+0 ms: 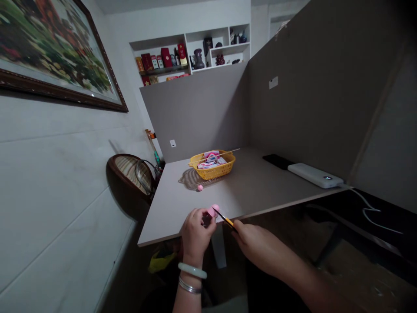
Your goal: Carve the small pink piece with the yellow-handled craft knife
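Our left hand (197,228) is curled nearly closed around a soft pink rounded piece (213,211), and our right hand (257,243) pinches a slim yellow-and-black pointed tool (226,221), its tip touching that piece. Ahead of our hands, on the pale grey tabletop (166,217), lie a small pink ball (200,188) and a yellow woven plastic basket (211,173) of pink packets (211,161).

yellow lattice basket (211,172), pink-and-white packets (211,160), pink bead (200,188), pink lump (213,211), black and yellow tool (225,219), pale green bangle (192,270), grey counter (169,217)
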Tool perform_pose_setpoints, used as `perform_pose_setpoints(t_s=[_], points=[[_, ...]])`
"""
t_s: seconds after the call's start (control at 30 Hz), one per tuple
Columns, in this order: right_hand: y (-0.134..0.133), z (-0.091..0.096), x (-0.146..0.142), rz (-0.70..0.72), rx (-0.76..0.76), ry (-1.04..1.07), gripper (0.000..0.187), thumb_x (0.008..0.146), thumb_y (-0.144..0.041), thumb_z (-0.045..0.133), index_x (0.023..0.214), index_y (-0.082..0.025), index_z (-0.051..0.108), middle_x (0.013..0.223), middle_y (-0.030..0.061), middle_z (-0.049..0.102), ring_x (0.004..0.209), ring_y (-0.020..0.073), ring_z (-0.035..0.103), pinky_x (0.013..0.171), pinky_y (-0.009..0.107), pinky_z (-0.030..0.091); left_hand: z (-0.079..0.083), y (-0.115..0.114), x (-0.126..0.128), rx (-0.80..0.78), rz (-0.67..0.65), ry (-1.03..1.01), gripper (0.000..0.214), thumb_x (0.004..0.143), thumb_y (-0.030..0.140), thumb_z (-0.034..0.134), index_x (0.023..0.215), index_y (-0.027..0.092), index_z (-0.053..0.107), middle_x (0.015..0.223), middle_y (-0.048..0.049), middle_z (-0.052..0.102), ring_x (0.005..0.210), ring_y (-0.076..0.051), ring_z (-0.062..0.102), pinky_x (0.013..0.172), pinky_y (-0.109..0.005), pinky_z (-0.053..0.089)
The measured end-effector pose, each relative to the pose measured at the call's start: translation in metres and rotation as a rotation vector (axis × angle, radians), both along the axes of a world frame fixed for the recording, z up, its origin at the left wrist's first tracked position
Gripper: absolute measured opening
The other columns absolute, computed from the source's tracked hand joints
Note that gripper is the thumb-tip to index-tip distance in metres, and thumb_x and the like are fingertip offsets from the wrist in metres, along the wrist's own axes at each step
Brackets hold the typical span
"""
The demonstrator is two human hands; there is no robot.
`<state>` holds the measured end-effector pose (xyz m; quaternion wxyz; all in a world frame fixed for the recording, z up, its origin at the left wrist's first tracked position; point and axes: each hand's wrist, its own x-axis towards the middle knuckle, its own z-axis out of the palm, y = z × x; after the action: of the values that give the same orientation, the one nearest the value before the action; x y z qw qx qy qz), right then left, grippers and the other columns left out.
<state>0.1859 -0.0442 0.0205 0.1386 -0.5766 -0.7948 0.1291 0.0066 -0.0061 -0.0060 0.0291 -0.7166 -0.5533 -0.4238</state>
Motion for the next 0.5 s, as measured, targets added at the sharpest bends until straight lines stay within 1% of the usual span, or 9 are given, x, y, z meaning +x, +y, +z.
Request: perform_pose_setpoints(t_s=[0.07,0.2,0.27,0.4,0.5], points=[[0.002,0.0,-0.001,-0.013,0.014,-0.016,0.029,0.098,-0.031,0.031,0.096,-0.019,0.057,0.086,0.0086,0.07,0.077,0.0194,0.067,0.058,0.025,0.031,0.0,0.0,0.0,0.006,0.01,0.012,0.008,0.079,0.026,0.06,0.086,0.023,0.061,0.078,0.0004,0.061,0.071,-0.015,0.055,0.066,-0.025,0.042],[0.012,0.006,-0.011,-0.01,0.012,-0.052,0.027,0.096,-0.027,0.033,0.091,-0.018,0.058,0.085,0.01,0.07,0.075,0.0197,0.067,0.056,0.025,0.029,-0.001,0.001,0.0,0.007,0.043,0.008,0.007,0.081,0.028,0.059,0.085,0.023,0.061,0.077,0.0006,0.061,0.069,-0.015,0.054,0.064,-0.026,0.041],[0.01,0.006,-0.01,-0.003,0.013,-0.029,0.027,0.096,-0.026,0.033,0.092,-0.018,0.058,0.085,0.01,0.07,0.075,0.0195,0.067,0.056,0.025,0.03,-0.002,0.001,0.0,0.0,0.021,0.003,0.008,0.08,0.027,0.059,0.087,0.023,0.061,0.079,0.0003,0.061,0.07,-0.015,0.055,0.065,-0.026,0.042],[-0.002,0.0,-0.001,-0.001,0.0,0.033,0.026,0.096,-0.027,0.032,0.094,-0.019,0.057,0.085,0.008,0.071,0.077,0.0192,0.067,0.058,0.025,0.031,-0.002,0.001,-0.001,-0.001,0.0,0.018,0.008,0.079,0.026,0.06,0.086,0.024,0.061,0.079,0.0005,0.061,0.071,-0.015,0.056,0.065,-0.025,0.041],[0.001,0.001,-0.002,-0.012,0.01,0.009,0.028,0.096,-0.029,0.031,0.093,-0.019,0.057,0.085,0.0079,0.07,0.076,0.0191,0.067,0.056,0.025,0.03,-0.002,0.001,0.0,-0.003,0.003,0.014,0.007,0.079,0.025,0.06,0.085,0.023,0.061,0.079,0.0003,0.061,0.071,-0.015,0.055,0.065,-0.025,0.041]])
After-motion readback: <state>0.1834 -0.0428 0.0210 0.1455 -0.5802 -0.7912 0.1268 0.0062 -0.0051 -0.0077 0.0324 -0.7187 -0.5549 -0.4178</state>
